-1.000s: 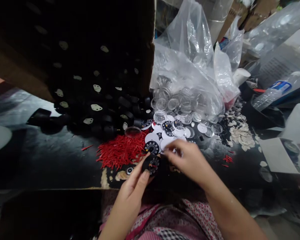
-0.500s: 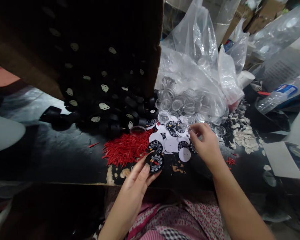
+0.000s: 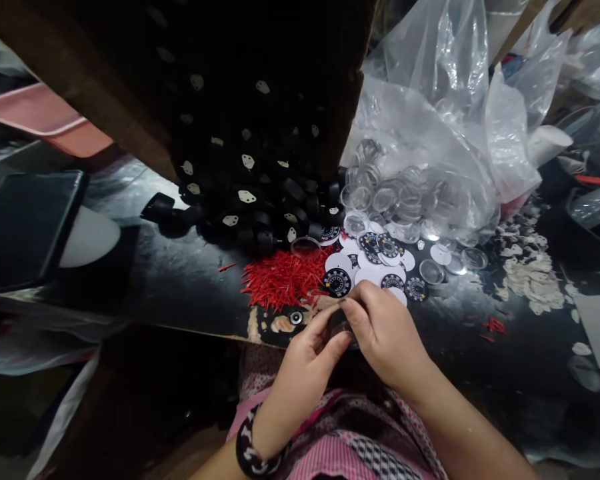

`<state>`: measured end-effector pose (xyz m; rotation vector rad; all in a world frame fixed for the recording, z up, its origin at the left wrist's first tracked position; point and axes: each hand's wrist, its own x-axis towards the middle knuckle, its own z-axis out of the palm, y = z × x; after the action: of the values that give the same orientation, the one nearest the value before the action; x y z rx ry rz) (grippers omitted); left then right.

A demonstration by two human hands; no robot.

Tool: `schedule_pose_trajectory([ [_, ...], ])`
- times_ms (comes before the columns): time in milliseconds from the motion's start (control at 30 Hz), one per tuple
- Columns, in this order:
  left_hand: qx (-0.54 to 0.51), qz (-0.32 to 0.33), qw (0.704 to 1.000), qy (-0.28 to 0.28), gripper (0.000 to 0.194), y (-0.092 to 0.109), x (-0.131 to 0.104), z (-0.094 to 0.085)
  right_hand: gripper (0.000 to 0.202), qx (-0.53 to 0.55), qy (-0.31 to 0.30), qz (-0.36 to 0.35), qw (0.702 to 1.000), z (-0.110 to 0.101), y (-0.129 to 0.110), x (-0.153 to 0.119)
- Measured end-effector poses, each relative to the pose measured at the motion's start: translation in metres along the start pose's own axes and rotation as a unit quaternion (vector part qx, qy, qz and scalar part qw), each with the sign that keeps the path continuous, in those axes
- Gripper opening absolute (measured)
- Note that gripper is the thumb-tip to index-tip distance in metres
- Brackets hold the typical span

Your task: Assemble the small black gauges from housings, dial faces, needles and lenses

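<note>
My left hand [image 3: 310,357] is closed around a small round black gauge [image 3: 339,323] near the table's front edge. My right hand [image 3: 383,327] meets it from the right, its thumb and fingers pressed on the same gauge, which is mostly hidden between the hands. Just beyond them lie white discs and black printed dials [image 3: 337,283]. A pile of red pointers [image 3: 280,280] is to the left of the dials. Clear round covers [image 3: 405,197] are heaped behind, spilling from a plastic bag [image 3: 430,127].
A large dark open carton [image 3: 260,80] stands at the back left with black housings at its mouth. Small pale plates [image 3: 530,267] lie at the right. A pink tray [image 3: 45,117] is at far left.
My right hand has moved from the dial pile to the gauge in my left hand, and the two hands have come together. The view has turned left.
</note>
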<state>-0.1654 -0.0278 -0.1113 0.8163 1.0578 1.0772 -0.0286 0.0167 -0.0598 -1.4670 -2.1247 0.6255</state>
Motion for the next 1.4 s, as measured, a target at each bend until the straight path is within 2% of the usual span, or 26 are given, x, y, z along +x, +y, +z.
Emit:
schedule_pose_trajectory([
  [100,0.049,0.024,0.998,-0.016,0.034,0.002,-0.001,0.001,0.041,-0.048,0.04,-0.025,0.998,0.009,0.0,0.003],
  [233,0.119,0.036,0.992,-0.02,0.033,0.003,-0.004,0.001,0.038,-0.01,0.055,-0.039,0.998,0.015,0.002,0.001],
  [333,0.148,0.031,0.988,-0.024,0.034,0.005,-0.006,0.002,0.04,-0.005,0.04,-0.033,0.999,0.011,0.003,-0.004],
  [500,0.168,0.035,0.985,-0.026,0.029,0.008,-0.009,0.004,0.051,-0.08,-0.013,-0.018,0.997,-0.002,0.002,-0.013],
  [633,0.202,0.05,0.977,-0.044,0.03,0.009,-0.005,0.006,0.055,-0.084,0.002,-0.033,0.996,0.001,0.007,-0.015],
  [733,0.23,0.067,0.969,-0.052,0.033,0.013,-0.002,0.01,0.051,-0.053,0.019,-0.032,0.998,0.006,0.01,-0.017],
  [800,0.25,0.061,0.965,-0.049,0.032,0.015,-0.007,0.008,0.05,-0.019,0.01,-0.025,0.999,0.004,0.01,-0.018],
  [867,0.259,0.033,0.964,-0.046,0.032,0.012,-0.021,-0.006,0.048,0.035,-0.037,-0.026,0.998,-0.002,0.009,-0.019],
  [967,0.274,-0.028,0.961,-0.006,0.036,-0.004,-0.056,-0.054,0.039,0.117,-0.101,-0.016,0.988,-0.012,0.01,-0.019],
  [1000,0.289,-0.054,0.955,0.039,0.036,-0.01,-0.068,-0.075,0.035,0.129,-0.1,-0.001,0.987,-0.013,0.012,-0.019],
  [1033,0.306,-0.072,0.943,0.108,0.036,-0.014,-0.079,-0.095,0.032,0.135,-0.091,0.018,0.986,-0.013,0.013,-0.018],
  [1067,0.325,-0.068,0.926,0.177,0.037,-0.015,-0.087,-0.113,0.029,0.136,-0.083,0.034,0.987,-0.011,0.013,-0.016],
  [1133,0.365,-0.012,0.894,0.26,0.038,-0.007,-0.094,-0.136,0.024,0.139,-0.09,0.037,0.985,-0.003,0.01,-0.012],
  [1167,0.383,0.029,0.883,0.27,0.038,0.001,-0.09,-0.14,0.022,0.143,-0.101,0.023,0.984,0.001,0.007,-0.01],
  [1233,0.412,0.108,0.871,0.244,0.037,0.024,-0.07,-0.136,0.018,0.149,-0.117,-0.012,0.982,0.007,-0.001,-0.006],
  [1300,0.44,0.174,0.855,0.212,0.038,0.049,-0.033,-0.126,0.017,0.143,-0.118,-0.032,0.982,0.009,-0.007,-0.004],
  [1333,0.469,0.22,0.831,0.201,0.039,0.06,-0.012,-0.122,0.018,0.136,-0.117,-0.036,0.983,0.009,-0.009,-0.004],
  [1400,0.488,0.253,0.819,0.164,0.044,0.077,0.029,-0.117,0.021,0.117,-0.12,-0.038,0.985,0.007,-0.009,-0.005],
])
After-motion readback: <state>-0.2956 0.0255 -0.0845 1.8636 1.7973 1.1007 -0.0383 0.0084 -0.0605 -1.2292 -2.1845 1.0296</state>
